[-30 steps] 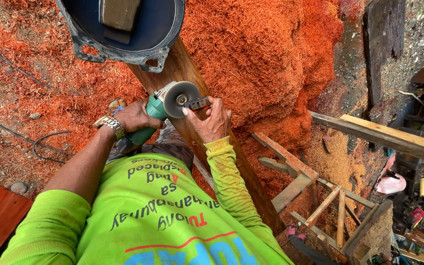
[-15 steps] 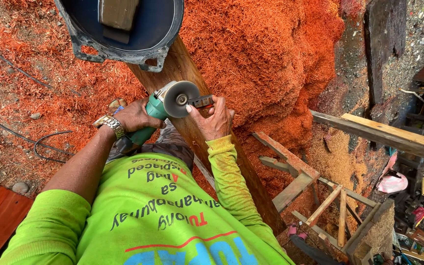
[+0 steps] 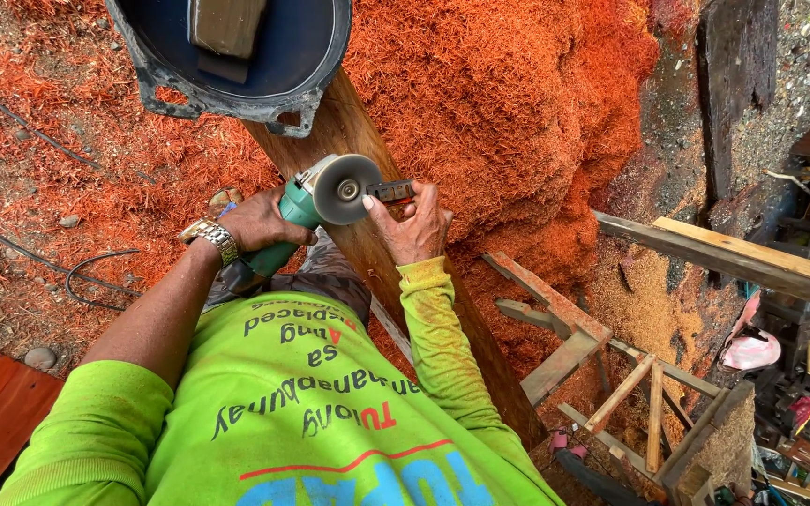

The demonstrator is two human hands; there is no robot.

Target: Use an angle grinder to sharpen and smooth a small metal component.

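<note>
The ground is bare earth strewn with reddish-orange wood shavings (image 3: 96,141), which rise into a tall heap (image 3: 517,103) at the upper right. Paler sawdust (image 3: 649,300) lies at the heap's foot, beside a rough timber frame (image 3: 611,394) and a long pale plank (image 3: 742,253). Dark cables (image 3: 96,267) trail across the dirt on the left, and a dark round tub (image 3: 236,56) sits at the top, resting on the upper end of a long brown wooden beam (image 3: 358,141).

The beam runs diagonally from the tub down toward the lower right, passing under the person's arms.

A green angle grinder (image 3: 316,201) is held just above the beam, near its upper part. Its long axis lies roughly level, slanting from lower left to upper right, with the grey disc (image 3: 344,187) at the right end, its face turned up toward the camera.

The left hand (image 3: 264,223), with a metal watch (image 3: 213,236) at the wrist, is clenched around the grinder's body. The right hand (image 3: 414,225) grips a small dark tool (image 3: 394,192) set against the disc's edge, thumb reaching onto the disc.
</note>
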